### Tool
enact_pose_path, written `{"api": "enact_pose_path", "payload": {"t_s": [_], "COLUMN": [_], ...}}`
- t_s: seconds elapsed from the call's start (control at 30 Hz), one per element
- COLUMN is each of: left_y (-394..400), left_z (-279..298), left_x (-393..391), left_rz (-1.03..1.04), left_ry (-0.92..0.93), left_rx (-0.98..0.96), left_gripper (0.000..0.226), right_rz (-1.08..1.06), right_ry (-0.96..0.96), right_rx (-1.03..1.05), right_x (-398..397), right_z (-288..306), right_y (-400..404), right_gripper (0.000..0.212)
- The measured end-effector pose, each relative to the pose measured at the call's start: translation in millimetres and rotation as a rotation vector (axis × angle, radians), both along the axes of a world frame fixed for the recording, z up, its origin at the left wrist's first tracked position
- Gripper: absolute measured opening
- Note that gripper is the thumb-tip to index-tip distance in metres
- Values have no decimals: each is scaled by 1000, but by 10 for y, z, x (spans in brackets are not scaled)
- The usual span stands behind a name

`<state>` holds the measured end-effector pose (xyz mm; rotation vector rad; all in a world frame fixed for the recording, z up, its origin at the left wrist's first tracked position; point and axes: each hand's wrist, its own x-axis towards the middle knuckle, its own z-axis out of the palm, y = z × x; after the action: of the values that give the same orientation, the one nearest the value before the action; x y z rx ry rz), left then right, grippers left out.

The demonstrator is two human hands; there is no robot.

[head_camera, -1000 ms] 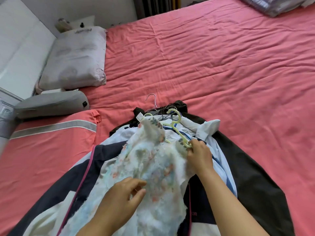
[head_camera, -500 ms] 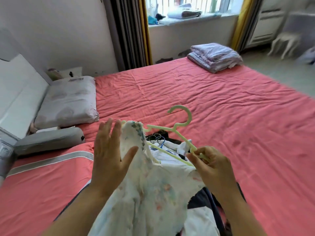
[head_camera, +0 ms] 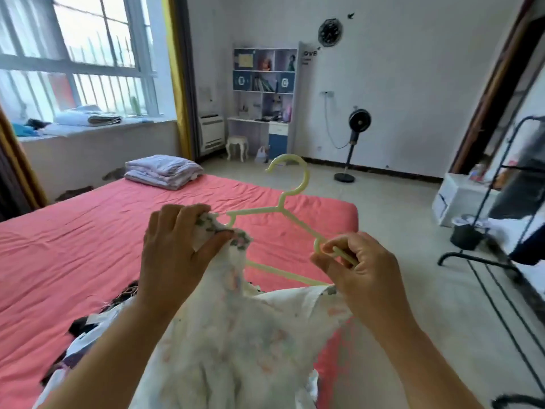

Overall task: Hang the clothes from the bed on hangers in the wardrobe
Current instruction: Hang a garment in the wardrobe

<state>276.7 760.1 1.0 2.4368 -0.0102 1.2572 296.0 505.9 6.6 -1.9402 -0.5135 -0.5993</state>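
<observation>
A white floral garment (head_camera: 236,329) hangs in front of me, partly on a pale yellow plastic hanger (head_camera: 290,190) whose hook points up. My left hand (head_camera: 174,252) grips the garment's left shoulder, bunched over the hanger's left end. My right hand (head_camera: 359,270) pinches the hanger's right arm near its end, with the garment's right shoulder just below it. More clothes (head_camera: 88,329), dark and white, lie on the bed at the lower left.
The bed with a pink sheet (head_camera: 88,237) spreads to the left, a folded quilt (head_camera: 165,171) at its far corner. A black clothes rack (head_camera: 495,208) stands at the right, a standing fan (head_camera: 354,143) and a desk with shelves (head_camera: 265,98) by the far wall.
I have lifted the garment and hanger off the clothes pile and turned right toward the room. My left hand went from flat against the fabric to gripping its shoulder.
</observation>
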Motion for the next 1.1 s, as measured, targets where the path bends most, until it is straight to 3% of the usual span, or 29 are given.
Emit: {"api": "enact_pose_path", "payload": {"t_s": [0.17, 0.33, 0.47, 0.67, 0.83, 1.03, 1.1], "left_y": [-1037, -2262, -3254, -4679, -5803, -6950, -7224], "left_z": [462, 742, 754, 744, 863, 1043, 1073], "left_x": [-274, -618, -865, -1389, -1892, -2591, -2772], "left_rz": [-268, -626, -927, -1137, -1324, -1661, -1728], "left_ry": [-98, -232, -209, -179, -224, -259, -207], "left_rx": [23, 71, 40, 94, 103, 89, 100], "left_gripper": [54, 31, 20, 24, 42, 28, 37], "right_rz": [-287, -603, -856, -1139, -1408, -1646, -1715], "right_ry": [-130, -181, -66, 86, 139, 241, 256], "right_rx": [-116, -219, -315, -382, -303, -278, -234], "right_x": [-1028, -2013, -2790, -3752, -4351, -4819, -4931], "right_z": [499, 853, 1051, 1235, 1235, 1216, 1213], "right_y": [-994, -1906, -2526, -3256, -3828, -4333, -4441], "right_gripper": [18, 20, 23, 17, 20, 34, 35]}}
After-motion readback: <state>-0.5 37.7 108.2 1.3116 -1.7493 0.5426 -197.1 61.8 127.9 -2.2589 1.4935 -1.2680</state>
